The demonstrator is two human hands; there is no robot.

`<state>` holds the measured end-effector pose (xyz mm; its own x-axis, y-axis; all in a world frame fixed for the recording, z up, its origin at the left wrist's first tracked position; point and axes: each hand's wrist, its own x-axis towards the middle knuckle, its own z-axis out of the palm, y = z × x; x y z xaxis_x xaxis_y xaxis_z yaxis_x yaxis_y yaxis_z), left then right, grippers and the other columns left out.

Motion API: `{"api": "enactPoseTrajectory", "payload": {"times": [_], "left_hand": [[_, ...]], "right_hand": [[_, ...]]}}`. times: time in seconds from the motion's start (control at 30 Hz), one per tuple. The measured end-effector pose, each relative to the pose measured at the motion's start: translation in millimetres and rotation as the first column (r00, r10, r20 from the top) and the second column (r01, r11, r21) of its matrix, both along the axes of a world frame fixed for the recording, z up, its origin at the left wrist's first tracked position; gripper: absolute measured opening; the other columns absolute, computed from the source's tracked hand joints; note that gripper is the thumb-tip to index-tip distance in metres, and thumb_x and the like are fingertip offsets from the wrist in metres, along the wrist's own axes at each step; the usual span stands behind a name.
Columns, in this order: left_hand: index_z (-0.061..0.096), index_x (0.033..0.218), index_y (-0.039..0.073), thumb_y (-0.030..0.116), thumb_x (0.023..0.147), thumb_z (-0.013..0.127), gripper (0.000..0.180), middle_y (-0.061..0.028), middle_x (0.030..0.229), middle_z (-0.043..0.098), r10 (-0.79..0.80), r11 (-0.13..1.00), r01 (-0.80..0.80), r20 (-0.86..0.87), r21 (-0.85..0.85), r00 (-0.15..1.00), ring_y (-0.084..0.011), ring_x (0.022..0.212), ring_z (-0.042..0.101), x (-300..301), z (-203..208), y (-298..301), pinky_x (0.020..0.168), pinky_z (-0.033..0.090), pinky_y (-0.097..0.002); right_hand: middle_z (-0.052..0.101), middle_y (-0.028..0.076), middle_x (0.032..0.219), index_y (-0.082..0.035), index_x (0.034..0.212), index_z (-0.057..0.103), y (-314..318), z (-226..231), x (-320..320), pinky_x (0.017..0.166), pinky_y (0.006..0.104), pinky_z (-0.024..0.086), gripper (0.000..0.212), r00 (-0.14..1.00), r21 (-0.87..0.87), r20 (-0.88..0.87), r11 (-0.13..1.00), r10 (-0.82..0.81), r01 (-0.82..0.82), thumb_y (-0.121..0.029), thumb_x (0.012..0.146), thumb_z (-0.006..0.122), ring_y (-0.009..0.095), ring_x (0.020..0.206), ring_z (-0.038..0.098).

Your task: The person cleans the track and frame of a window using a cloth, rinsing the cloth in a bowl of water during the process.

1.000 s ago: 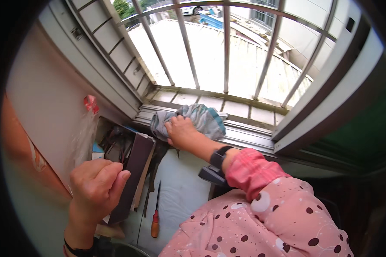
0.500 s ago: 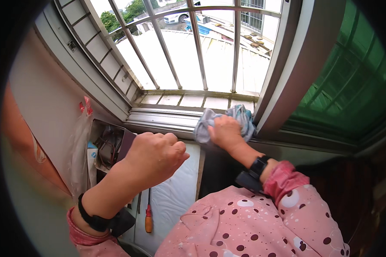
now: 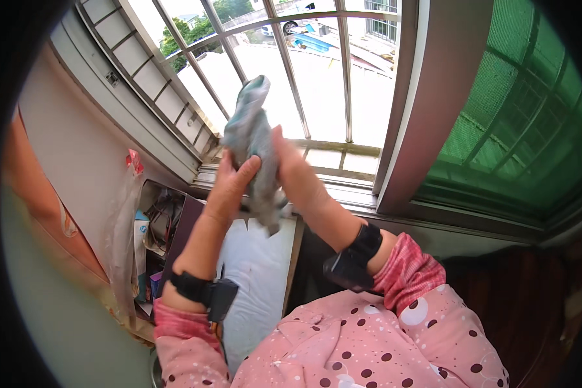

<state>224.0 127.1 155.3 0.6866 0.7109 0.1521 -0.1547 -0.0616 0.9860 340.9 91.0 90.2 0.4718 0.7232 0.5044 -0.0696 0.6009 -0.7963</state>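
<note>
A grey and bluish-green cloth (image 3: 249, 129) is held up between my two hands, in front of the barred window and above the sill. My left hand (image 3: 231, 184) grips its lower left side, thumb laid across the front. On the other side my right hand (image 3: 295, 169) presses against the cloth; its fingers are partly smeared by motion. The cloth's lower end hangs loose and blurred below my hands. Beneath it run the metal window track (image 3: 343, 184) and the sill.
Metal bars (image 3: 290, 77) cross the window opening. A green glass pane (image 3: 498, 142) stands at the right. Below left, a dark box (image 3: 186, 226) holds odds and ends beside a clear plastic bag (image 3: 119, 239). A white-covered surface (image 3: 258, 278) lies under my arms.
My right hand has lifted the cloth off the window track and brought it up and left. My left hand, a closed fist before, now grips it too. The view has shifted slightly.
</note>
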Motion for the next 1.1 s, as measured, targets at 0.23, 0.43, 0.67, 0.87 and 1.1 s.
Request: {"api": "enactPoseTrajectory", "payload": {"times": [0.23,0.43,0.67,0.87,1.1], "left_hand": [[0.053,0.113,0.001,0.001,0.073,0.060,0.040,-0.0069,0.098,0.060,0.105,0.994,-0.098,0.172,-0.047,0.980,-0.0156,0.088,0.058,27,-22,5,0.079,0.047,-0.0278],[0.057,0.106,0.003,0.003,0.071,0.060,0.036,-0.0098,0.096,0.061,-0.110,0.808,0.137,-0.082,0.573,0.991,-0.0213,0.087,0.060,54,-4,19,0.079,0.049,-0.0329],[0.059,0.099,0.016,0.028,0.069,0.066,0.033,-0.0108,0.107,0.051,0.003,0.266,0.518,-0.539,0.813,0.843,-0.0296,0.101,0.051,109,-113,-35,0.081,0.040,-0.0437],[0.060,0.094,0.016,0.026,0.069,0.066,0.028,-0.0056,0.105,0.053,0.062,0.211,0.599,-0.622,0.773,0.780,-0.0270,0.099,0.051,69,-112,29,0.077,0.041,-0.0412],[0.060,0.087,0.009,0.020,0.073,0.063,0.018,-0.0116,0.088,0.058,0.447,0.362,0.479,-0.600,0.800,0.663,-0.0330,0.085,0.056,27,-75,115,0.074,0.046,-0.0414]], "right_hand": [[0.063,0.013,0.093,-0.002,0.099,0.060,-130,10,42,0.069,0.0379,0.047,0.027,0.366,0.211,0.851,0.883,-0.377,0.418,-0.018,0.078,0.064,0.028,0.082,0.061],[0.063,0.009,0.072,-0.009,0.091,0.065,-254,-64,65,0.054,0.0357,0.046,0.014,0.459,-0.278,0.888,0.827,0.028,0.488,-0.014,0.078,0.064,0.026,0.061,0.060],[0.064,0.013,0.074,-0.005,0.089,0.065,-308,-99,60,0.059,0.0387,0.048,0.013,0.584,-0.481,0.811,0.546,-0.018,0.685,-0.010,0.077,0.063,0.031,0.065,0.061],[0.064,0.012,0.074,-0.007,0.089,0.065,-296,-80,68,0.060,0.0388,0.049,0.013,0.547,-0.489,0.835,0.533,0.057,0.691,-0.012,0.078,0.062,0.031,0.067,0.061],[0.063,0.017,0.074,-0.006,0.088,0.067,-314,-98,82,0.058,0.0409,0.049,0.015,0.480,-0.501,0.860,0.454,0.172,0.737,-0.012,0.075,0.064,0.034,0.066,0.061]]}}
